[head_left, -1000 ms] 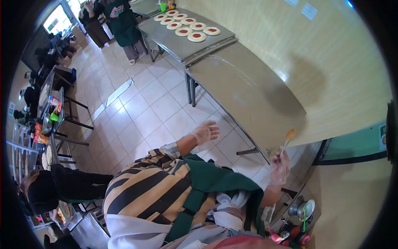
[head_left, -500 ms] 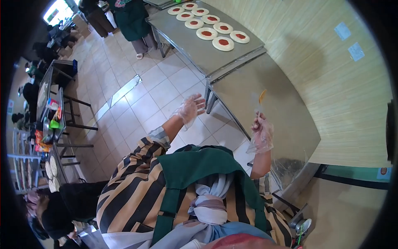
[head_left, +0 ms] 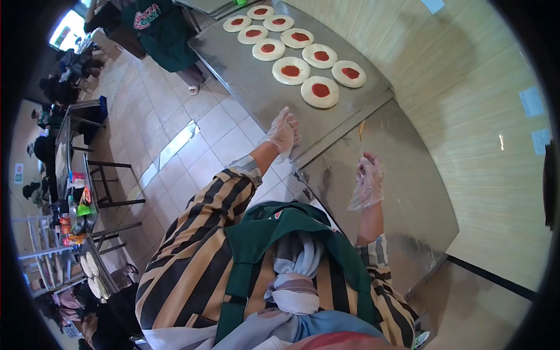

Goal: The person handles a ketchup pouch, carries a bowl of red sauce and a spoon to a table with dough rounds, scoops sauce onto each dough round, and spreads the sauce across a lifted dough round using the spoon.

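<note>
Clock positions are taken from where I see the person standing, twelve being straight ahead. At half past nine a green container [head_left: 84,209] stands among packets [head_left: 76,179] on a side table [head_left: 74,153]; I cannot make out its contents. At four o'clock a pale vessel [head_left: 421,338] is mostly cut off and its contents cannot be read. Ten flat dough rounds [head_left: 291,62] lie between twelve and one, each carrying a pool of red sauce [head_left: 320,90] at its middle. The right hand [head_left: 369,178], at half past one, has its fingers closed around a spoon [head_left: 361,129] pointing away from the body; the orange-coated tip appears edge-on and the handle is barely discernible. The left hand [head_left: 283,131], at twelve, is released, fingers loosely extended by the surface edge; whether it touches there I cannot tell. Both hands are clear-gloved. The far metal surface [head_left: 230,67] bears the rounds, and a second metal surface [head_left: 408,151] adjoins it at two, dull and smeared. A co-worker in a green apron [head_left: 160,38] stands at eleven, head out of sight. Pale tiles [head_left: 213,125] cover the floor; a wood-grained wall [head_left: 466,111] rises at two.
</note>
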Motion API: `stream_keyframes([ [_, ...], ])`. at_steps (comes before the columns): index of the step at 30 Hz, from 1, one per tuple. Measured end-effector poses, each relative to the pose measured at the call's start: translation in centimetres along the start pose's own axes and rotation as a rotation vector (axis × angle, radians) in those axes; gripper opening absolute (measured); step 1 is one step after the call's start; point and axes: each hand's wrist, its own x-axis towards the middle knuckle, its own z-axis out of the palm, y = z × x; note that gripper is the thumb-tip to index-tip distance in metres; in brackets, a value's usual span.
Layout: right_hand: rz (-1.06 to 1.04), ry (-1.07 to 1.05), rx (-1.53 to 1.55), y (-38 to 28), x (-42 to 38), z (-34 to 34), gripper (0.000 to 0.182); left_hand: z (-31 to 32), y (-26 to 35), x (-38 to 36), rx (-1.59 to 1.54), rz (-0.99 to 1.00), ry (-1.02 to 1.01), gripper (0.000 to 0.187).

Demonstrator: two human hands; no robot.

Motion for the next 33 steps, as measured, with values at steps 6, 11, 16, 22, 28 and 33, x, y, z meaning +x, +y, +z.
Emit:
stream_keyframes([
  [6, 0.029, -0.016, -0.052, -2.0, 7.8, 5.3, 0.018, -1.0, 2.1, 11.2, -0.281, -0.125, 0.095, 0.073],
  [11, -0.035, 0.121, -0.052, -0.3, 10.2, 6.3, 0.017, -0.9, 3.9, 16.4, -0.249, -0.228, 0.081, 0.084],
  [16, 0.028, 0.362, 0.032, 1.9, 8.7, 7.9, 0.018, 0.5, 5.3, 20.6, -0.125, -0.311, 0.183, 0.096],
  [22, 0.029, 0.45, 0.069, 3.1, 7.7, 11.6, 0.017, 2.4, 5.6, 22.8, -0.011, -0.398, 0.233, 0.091],
  [28, 0.03, 0.481, 0.065, 3.7, 8.6, 13.5, 0.016, 2.5, 3.2, 27.3, 0.029, -0.491, 0.096, 0.073],
  [33, 0.023, 0.486, 0.074, 5.0, 9.7, 13.8, 0.016, 3.9, 4.5, 25.5, -0.293, -0.461, -0.09, 0.078],
])
